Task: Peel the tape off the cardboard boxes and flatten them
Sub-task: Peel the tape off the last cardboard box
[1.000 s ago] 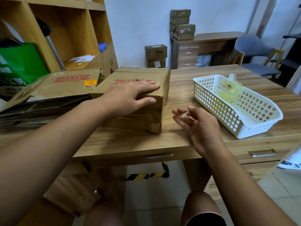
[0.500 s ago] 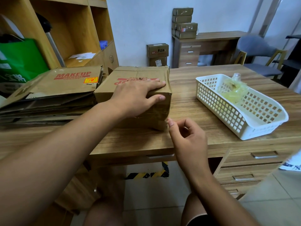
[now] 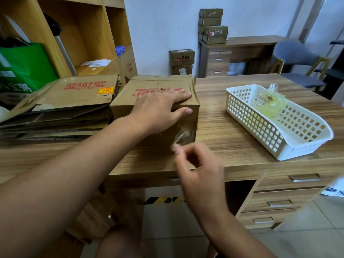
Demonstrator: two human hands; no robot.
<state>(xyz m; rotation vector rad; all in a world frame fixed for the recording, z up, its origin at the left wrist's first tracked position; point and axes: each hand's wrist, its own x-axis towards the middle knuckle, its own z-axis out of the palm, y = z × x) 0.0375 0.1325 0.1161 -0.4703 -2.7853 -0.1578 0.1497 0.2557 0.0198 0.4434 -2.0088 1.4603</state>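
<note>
A closed brown cardboard box [image 3: 149, 84] with red print stands on the wooden desk [image 3: 232, 127]. My left hand [image 3: 158, 110] lies flat on the box's top near corner, thumb down its front face. A strip of clear tape [image 3: 183, 136] is lifted off the box's front near its lower right corner. My right hand [image 3: 197, 164], blurred, pinches the tape's free end just below that corner. To the left lies a stack of flattened boxes [image 3: 61, 108], the top one marked MAKEUP.
A white plastic basket [image 3: 260, 131] holding crumpled used tape [image 3: 270, 103] sits on the desk's right. Desk drawers [image 3: 290, 192] are below the front edge. A shelf unit with a green bag [image 3: 24, 66] stands left. More taped boxes [image 3: 182, 58] and a grey chair [image 3: 297, 58] stand behind.
My right hand moved from open above the desk to the box's lower right corner and has pulled a tape end away from the front face. The left hand stayed on the box.
</note>
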